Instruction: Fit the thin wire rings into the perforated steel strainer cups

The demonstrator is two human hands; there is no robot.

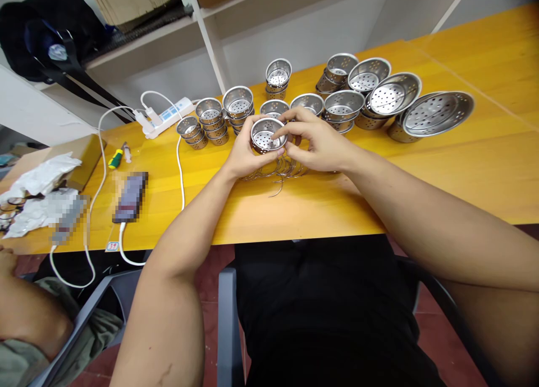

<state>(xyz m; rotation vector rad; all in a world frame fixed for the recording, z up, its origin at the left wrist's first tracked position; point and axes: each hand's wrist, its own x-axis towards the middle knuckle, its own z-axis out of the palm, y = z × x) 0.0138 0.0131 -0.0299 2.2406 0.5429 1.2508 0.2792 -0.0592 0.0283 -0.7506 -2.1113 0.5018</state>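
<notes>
A small round perforated metal cup [261,141] is held up over the table, tilted so that its inside faces me. My left hand [243,155] is closed around its left side and underside. At the right rim is my right hand [316,142], its fingers bent, one fingertip reaching inside the cup and the thumb near the outer wall. Whether a small piece is pinched there cannot be made out. Thin curved metal wires [290,169] lie on the table below. Behind my hands stand stacks of similar perforated cups [239,101].
More stacked cups [393,98] reach to the right along the yellow table [484,168]. Left are a power strip [170,117] with white cables, a phone [131,197], a green-yellow tool [115,159] and a cardboard box [86,162] with plastic bags. Another person's arm [29,314] is at lower left.
</notes>
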